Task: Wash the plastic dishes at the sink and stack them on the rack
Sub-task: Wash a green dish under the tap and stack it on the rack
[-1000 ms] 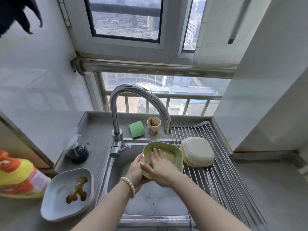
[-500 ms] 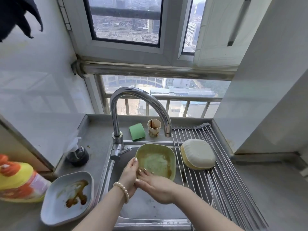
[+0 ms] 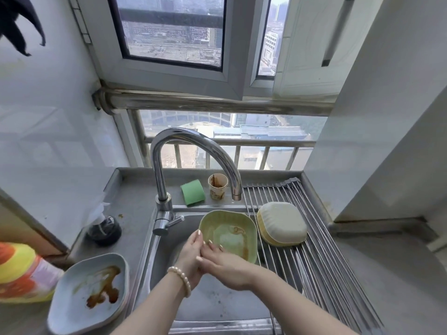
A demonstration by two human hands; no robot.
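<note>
A green plastic bowl (image 3: 229,234) with brown streaks inside is held tilted over the steel sink (image 3: 217,303), its opening facing me. My left hand (image 3: 189,257) grips its near left rim. My right hand (image 3: 226,268) lies across the left one, fingertips resting on the bowl's inner near edge. A cream and yellow dish (image 3: 281,223) lies upside down on the roll-up wire rack (image 3: 321,274) to the right. A dirty pale blue plate (image 3: 89,298) with brown sauce sits on the counter at the left.
The curved tap (image 3: 193,151) arches over the sink with no water visible. Behind it are a green sponge (image 3: 192,192) and a stained paper cup (image 3: 217,189). A dark soap dispenser (image 3: 104,228) and a colourful bottle (image 3: 21,272) stand on the left.
My right hand has drawn back from inside the bowl to its near edge, exposing the stained inside. The bowl has tipped more upright towards me and moved slightly left.
</note>
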